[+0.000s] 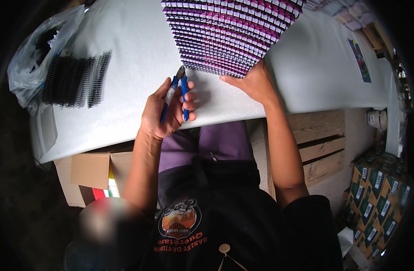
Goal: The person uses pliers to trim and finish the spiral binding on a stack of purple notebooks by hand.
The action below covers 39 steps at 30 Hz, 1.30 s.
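Observation:
My left hand point(164, 108) is closed around the blue handles of a pair of cutting pliers point(185, 97). The metal jaws of the pliers reach the near left corner of a tall stack of spiral-bound notebooks point(225, 36), whose black wire spines and purple-and-white edges face me. At the stack's near right corner is my right hand point(256, 83), thumb along the near edge and the other fingers hidden behind the side. It appears to steady the stack.
Black wire binding coils point(76, 80) lie at the left of the white-covered table point(125, 36), beside a clear plastic bag point(28, 67). A single notebook point(359, 61) lies at the right. Below are a cardboard box point(89, 169), a wooden crate point(317, 140) and patterned stacked boxes point(376, 203).

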Each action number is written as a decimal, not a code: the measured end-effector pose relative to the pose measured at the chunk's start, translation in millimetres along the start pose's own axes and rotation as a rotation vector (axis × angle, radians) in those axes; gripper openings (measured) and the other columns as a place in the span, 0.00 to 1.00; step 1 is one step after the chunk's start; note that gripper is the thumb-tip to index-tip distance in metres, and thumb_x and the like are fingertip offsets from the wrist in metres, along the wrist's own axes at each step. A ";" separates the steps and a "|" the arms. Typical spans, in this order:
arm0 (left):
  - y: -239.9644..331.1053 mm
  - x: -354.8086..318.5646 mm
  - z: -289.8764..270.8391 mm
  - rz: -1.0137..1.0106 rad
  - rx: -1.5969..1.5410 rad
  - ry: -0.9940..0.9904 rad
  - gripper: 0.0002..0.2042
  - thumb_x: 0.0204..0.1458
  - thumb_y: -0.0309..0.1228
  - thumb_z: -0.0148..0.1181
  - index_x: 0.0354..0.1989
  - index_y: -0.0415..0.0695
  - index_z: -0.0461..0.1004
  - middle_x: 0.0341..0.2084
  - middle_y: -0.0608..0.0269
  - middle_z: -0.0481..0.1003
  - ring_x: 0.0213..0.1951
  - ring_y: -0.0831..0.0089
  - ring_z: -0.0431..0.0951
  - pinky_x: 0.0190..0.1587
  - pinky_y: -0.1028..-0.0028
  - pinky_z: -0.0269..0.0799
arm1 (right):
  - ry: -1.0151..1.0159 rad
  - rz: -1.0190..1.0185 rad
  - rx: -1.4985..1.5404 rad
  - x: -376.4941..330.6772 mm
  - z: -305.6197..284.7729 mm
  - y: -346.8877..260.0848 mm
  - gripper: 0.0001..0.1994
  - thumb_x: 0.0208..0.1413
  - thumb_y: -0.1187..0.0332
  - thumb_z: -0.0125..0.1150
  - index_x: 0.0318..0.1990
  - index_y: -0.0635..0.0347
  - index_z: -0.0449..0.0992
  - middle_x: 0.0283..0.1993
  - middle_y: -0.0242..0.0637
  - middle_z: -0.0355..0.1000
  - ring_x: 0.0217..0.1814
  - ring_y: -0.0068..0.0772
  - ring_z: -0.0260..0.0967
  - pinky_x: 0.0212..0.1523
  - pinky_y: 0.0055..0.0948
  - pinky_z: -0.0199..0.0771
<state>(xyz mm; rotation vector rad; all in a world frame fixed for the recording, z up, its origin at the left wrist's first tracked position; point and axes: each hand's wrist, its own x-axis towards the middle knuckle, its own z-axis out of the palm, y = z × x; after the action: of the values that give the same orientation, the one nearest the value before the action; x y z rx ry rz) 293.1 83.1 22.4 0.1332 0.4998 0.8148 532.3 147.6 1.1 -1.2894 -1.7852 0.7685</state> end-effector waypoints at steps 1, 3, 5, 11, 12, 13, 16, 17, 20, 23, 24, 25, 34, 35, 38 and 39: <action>5.8 -3.2 4.5 0.009 0.227 0.161 0.25 0.61 0.48 0.32 0.47 0.35 0.65 0.27 0.58 0.68 0.28 0.69 0.69 0.35 0.60 0.73 | 0.002 0.002 -0.005 -0.4 -0.1 -0.6 0.64 0.27 0.65 0.77 0.66 0.68 0.28 0.67 0.58 0.43 0.68 0.57 0.45 0.64 0.42 0.52; 8.3 -2.7 47.1 0.026 0.882 0.615 0.23 0.61 0.47 0.34 0.41 0.36 0.67 0.21 0.62 0.67 0.21 0.73 0.67 0.24 0.69 0.71 | 0.015 -0.018 -0.026 -3.4 1.5 3.5 0.65 0.27 0.65 0.77 0.66 0.67 0.27 0.65 0.60 0.46 0.66 0.59 0.47 0.62 0.44 0.54; 13.0 2.7 45.1 0.006 1.429 0.716 0.23 0.61 0.46 0.34 0.40 0.36 0.67 0.19 0.62 0.66 0.20 0.74 0.67 0.21 0.70 0.70 | 0.025 -0.047 -0.032 -1.0 1.6 2.5 0.65 0.28 0.65 0.77 0.66 0.66 0.26 0.63 0.61 0.49 0.65 0.60 0.49 0.61 0.45 0.56; 21.9 -10.2 31.6 -0.134 0.392 0.287 0.28 0.62 0.48 0.27 0.51 0.32 0.60 0.43 0.41 0.71 0.48 0.49 0.73 0.48 0.50 0.71 | 0.103 -0.113 -0.047 -0.9 0.8 -0.4 0.52 0.31 0.66 0.74 0.62 0.65 0.43 0.57 0.55 0.56 0.58 0.52 0.58 0.57 0.42 0.62; 21.8 -9.8 24.9 -0.132 0.322 0.239 0.28 0.62 0.48 0.27 0.51 0.32 0.60 0.43 0.41 0.71 0.48 0.49 0.72 0.48 0.49 0.70 | 0.104 -0.117 -0.051 -0.9 0.7 -1.6 0.47 0.33 0.66 0.74 0.60 0.66 0.50 0.57 0.52 0.56 0.58 0.48 0.58 0.57 0.39 0.61; 21.7 -9.5 20.8 -0.131 0.252 0.191 0.28 0.62 0.48 0.26 0.51 0.32 0.60 0.44 0.41 0.70 0.49 0.49 0.72 0.49 0.48 0.69 | 0.109 -0.123 -0.044 0.4 0.0 -4.2 0.48 0.32 0.66 0.74 0.61 0.66 0.49 0.57 0.52 0.56 0.58 0.48 0.58 0.57 0.40 0.62; 27.1 -8.0 6.8 -0.145 0.108 0.044 0.29 0.62 0.48 0.25 0.52 0.32 0.60 0.45 0.41 0.70 0.52 0.48 0.69 0.51 0.44 0.66 | 0.132 -0.113 -0.008 2.1 -2.3 -9.7 0.55 0.30 0.67 0.74 0.64 0.65 0.40 0.56 0.56 0.57 0.57 0.54 0.60 0.54 0.43 0.64; 29.0 -6.6 5.8 -0.162 0.084 0.016 0.29 0.62 0.48 0.25 0.52 0.32 0.60 0.45 0.41 0.69 0.52 0.47 0.69 0.51 0.43 0.65 | 0.151 -0.142 -0.029 2.4 -2.7 -9.2 0.57 0.29 0.67 0.74 0.65 0.66 0.37 0.54 0.60 0.59 0.55 0.58 0.60 0.53 0.45 0.65; 32.8 -7.6 8.0 -0.199 0.088 0.031 0.29 0.62 0.48 0.25 0.52 0.33 0.61 0.45 0.41 0.70 0.52 0.48 0.69 0.52 0.43 0.64 | 0.174 -0.175 -0.051 3.7 -5.0 -9.2 0.59 0.28 0.67 0.73 0.65 0.67 0.34 0.52 0.64 0.60 0.53 0.62 0.61 0.52 0.47 0.66; 30.9 -6.4 15.1 -0.200 0.135 0.092 0.29 0.62 0.48 0.26 0.51 0.33 0.62 0.42 0.43 0.71 0.50 0.48 0.70 0.52 0.43 0.64 | 0.185 -0.166 -0.038 3.3 -5.2 -9.5 0.59 0.29 0.66 0.73 0.65 0.67 0.34 0.53 0.65 0.60 0.54 0.62 0.61 0.51 0.47 0.67; 29.8 -5.3 17.1 -0.196 0.151 0.110 0.29 0.62 0.48 0.26 0.51 0.33 0.62 0.41 0.44 0.71 0.50 0.49 0.70 0.52 0.43 0.64 | 0.178 -0.163 -0.045 2.9 -5.3 -8.0 0.59 0.29 0.66 0.73 0.65 0.67 0.34 0.53 0.65 0.60 0.54 0.62 0.61 0.51 0.47 0.67; 30.4 -3.8 16.4 -0.207 0.113 0.107 0.28 0.62 0.48 0.26 0.51 0.33 0.63 0.40 0.45 0.71 0.47 0.50 0.72 0.50 0.44 0.66 | 0.172 -0.161 -0.053 2.6 -5.4 -7.0 0.59 0.28 0.66 0.73 0.65 0.67 0.34 0.53 0.65 0.59 0.54 0.62 0.61 0.52 0.47 0.67; 27.4 7.4 52.4 -0.177 1.758 0.689 0.21 0.61 0.42 0.36 0.46 0.35 0.65 0.29 0.52 0.70 0.25 0.65 0.74 0.24 0.65 0.75 | 0.142 -0.167 -0.029 2.5 -1.1 -3.9 0.61 0.27 0.67 0.74 0.66 0.66 0.31 0.56 0.66 0.57 0.57 0.63 0.59 0.54 0.47 0.64; 25.8 11.8 63.1 -0.233 1.853 0.737 0.22 0.60 0.44 0.37 0.46 0.34 0.65 0.31 0.51 0.70 0.25 0.65 0.75 0.23 0.66 0.75 | 0.149 -0.156 -0.041 2.3 2.5 -0.7 0.62 0.27 0.66 0.74 0.66 0.65 0.30 0.56 0.65 0.57 0.57 0.63 0.58 0.55 0.48 0.63; 46.4 -2.6 70.6 -0.309 1.456 0.625 0.24 0.60 0.50 0.39 0.42 0.36 0.63 0.26 0.55 0.70 0.26 0.68 0.73 0.23 0.67 0.76 | 0.193 -0.203 -0.092 2.3 -1.9 -14.0 0.62 0.27 0.65 0.75 0.66 0.65 0.30 0.57 0.65 0.54 0.58 0.64 0.55 0.56 0.50 0.60; 49.7 -5.3 65.3 -0.274 1.325 0.514 0.24 0.60 0.50 0.38 0.46 0.37 0.63 0.27 0.54 0.71 0.29 0.66 0.75 0.26 0.65 0.77 | 0.186 -0.178 -0.090 1.9 -4.4 -9.8 0.62 0.27 0.65 0.75 0.67 0.64 0.30 0.59 0.66 0.52 0.60 0.64 0.53 0.57 0.50 0.59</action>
<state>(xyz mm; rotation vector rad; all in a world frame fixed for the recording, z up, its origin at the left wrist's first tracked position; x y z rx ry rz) 288.2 118.1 96.5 1.0650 1.4592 0.1193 531.2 146.6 11.9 -1.1989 -1.7711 0.4594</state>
